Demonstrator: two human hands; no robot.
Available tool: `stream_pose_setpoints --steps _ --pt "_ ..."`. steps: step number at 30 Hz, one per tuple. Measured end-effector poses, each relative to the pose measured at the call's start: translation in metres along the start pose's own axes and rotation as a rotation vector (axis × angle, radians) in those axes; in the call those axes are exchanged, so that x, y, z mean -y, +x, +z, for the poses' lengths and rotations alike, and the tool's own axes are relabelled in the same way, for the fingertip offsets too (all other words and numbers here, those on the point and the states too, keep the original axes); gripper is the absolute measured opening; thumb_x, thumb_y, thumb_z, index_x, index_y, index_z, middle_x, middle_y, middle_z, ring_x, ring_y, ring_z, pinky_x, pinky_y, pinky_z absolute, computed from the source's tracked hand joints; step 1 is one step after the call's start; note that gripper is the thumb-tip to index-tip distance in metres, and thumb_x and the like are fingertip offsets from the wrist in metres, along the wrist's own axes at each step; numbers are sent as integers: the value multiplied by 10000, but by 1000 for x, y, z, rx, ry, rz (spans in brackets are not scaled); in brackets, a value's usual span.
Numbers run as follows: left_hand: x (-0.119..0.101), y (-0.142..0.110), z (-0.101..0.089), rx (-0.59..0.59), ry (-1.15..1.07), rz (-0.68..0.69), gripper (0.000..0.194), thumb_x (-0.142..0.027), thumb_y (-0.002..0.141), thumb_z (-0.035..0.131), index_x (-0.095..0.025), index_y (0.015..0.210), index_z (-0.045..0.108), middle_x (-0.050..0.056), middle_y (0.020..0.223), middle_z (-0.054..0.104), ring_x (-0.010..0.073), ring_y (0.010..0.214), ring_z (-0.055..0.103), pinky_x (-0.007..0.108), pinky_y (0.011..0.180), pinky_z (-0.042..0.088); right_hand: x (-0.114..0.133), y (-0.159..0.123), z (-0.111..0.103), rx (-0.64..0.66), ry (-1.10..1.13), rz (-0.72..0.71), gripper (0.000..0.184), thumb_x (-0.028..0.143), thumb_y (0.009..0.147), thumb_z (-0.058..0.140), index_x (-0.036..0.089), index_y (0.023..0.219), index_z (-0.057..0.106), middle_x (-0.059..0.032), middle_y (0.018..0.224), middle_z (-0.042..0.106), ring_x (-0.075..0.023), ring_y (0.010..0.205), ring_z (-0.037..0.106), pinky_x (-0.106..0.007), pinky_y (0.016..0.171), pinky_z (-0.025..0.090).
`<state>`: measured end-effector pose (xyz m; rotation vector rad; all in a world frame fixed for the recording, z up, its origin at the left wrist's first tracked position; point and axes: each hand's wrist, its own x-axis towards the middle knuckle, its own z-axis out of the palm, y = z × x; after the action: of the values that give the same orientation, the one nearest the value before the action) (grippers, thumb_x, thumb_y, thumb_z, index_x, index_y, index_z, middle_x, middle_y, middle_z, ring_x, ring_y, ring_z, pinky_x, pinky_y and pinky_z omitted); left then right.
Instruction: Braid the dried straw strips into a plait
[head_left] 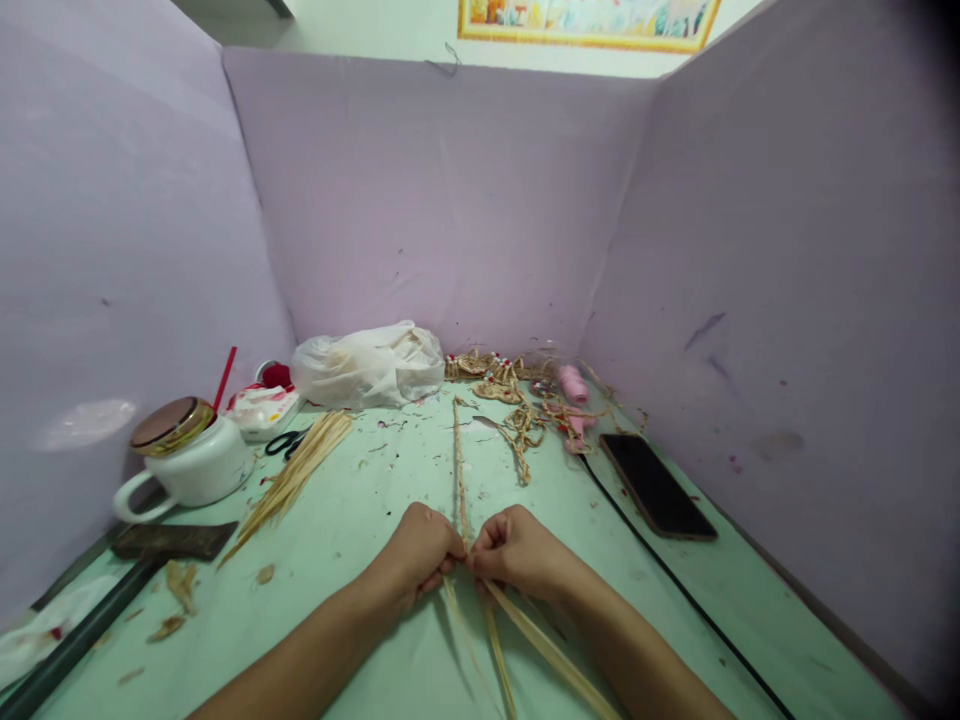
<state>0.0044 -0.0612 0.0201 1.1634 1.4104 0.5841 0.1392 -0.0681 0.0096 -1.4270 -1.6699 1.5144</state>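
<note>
A thin straw braid (460,460) runs straight away from me along the middle of the table. At its near end my left hand (421,548) and my right hand (517,548) meet, almost touching, each with its fingers pinched on the straw. Loose straw strands (551,655) fan out from under the hands toward me. The exact crossing of the strands is hidden by my fingers. To the left lies a bundle of dry straw (304,475).
On the left are a white mug (199,465) with a lid, a hammer (169,542) and scissors (285,443). A plastic bag (367,365) and finished braid pieces (499,385) lie at the back. To the right are pink thread (572,385), a phone (658,487) and a black cable (675,580).
</note>
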Motion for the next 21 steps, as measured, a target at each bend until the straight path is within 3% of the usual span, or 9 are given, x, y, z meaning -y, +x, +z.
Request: stream_pose_setpoints --steps 8,13,15,21 --pt "5 2 1 52 -39 34 118 -129 482 436 -162 380 387 -60 293 317 43 232 210 198 270 97 -5 -1 -6 28 -105 -39 94 156 574 530 111 564 612 38 440 506 -32 354 345 -154 346 247" --pt "8 4 7 9 -25 91 120 -108 468 428 -158 380 365 -75 301 268 27 302 195 183 322 122 4 -13 -10 263 -51 -29 131 193 601 562 113 655 650 30 502 532 -44 377 393 -162 363 325" --pt "9 5 8 27 7 111 120 -109 477 421 -159 382 368 -71 309 272 33 324 211 186 338 132 7 -17 -16 282 -20 -32 154 235 610 587 112 676 653 13 536 561 -53 405 429 -164 377 340" --pt "21 10 4 52 96 182 129 -147 512 424 -159 398 365 -62 382 244 43 390 212 194 367 136 27 1 -56 -139 53 41 241 352 603 627 123 678 617 -47 636 628 -87 510 535 -168 422 376"
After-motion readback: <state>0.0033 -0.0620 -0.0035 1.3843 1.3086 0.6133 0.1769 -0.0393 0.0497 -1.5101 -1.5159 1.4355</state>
